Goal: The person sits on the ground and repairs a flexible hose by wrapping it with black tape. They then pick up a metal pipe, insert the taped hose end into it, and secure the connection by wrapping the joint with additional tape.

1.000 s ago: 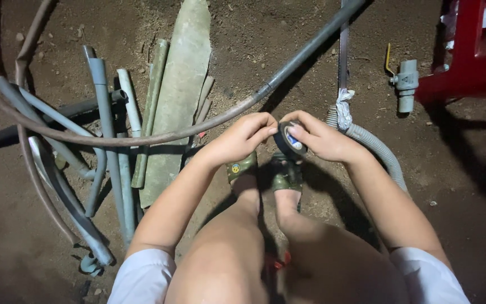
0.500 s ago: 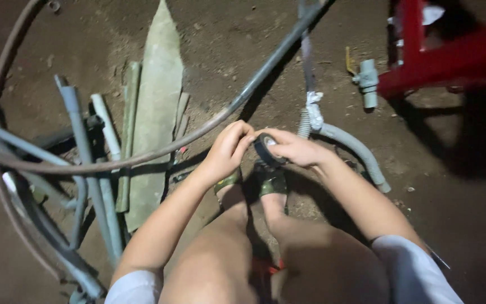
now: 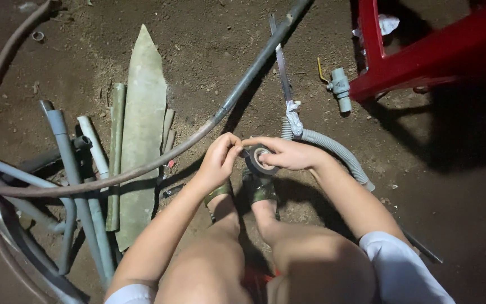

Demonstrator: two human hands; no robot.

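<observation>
Black tape roll (image 3: 261, 160), hole facing up, is clamped in right hand (image 3: 291, 153)'s grip, left hand (image 3: 220, 159) pinching its edge.

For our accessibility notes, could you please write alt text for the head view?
A squatting person holds a roll of dark tape in the right hand while the left hand picks at it, above a dirt floor with grey pipes, a hose and a red stool.

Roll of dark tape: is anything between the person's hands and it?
Nothing visible. The right hand already grips the roll of tape, and the left hand pinches at its edge. The long dark hose passes behind the left hand, and the ribbed grey hose lies beyond the right hand; neither comes between.
</observation>
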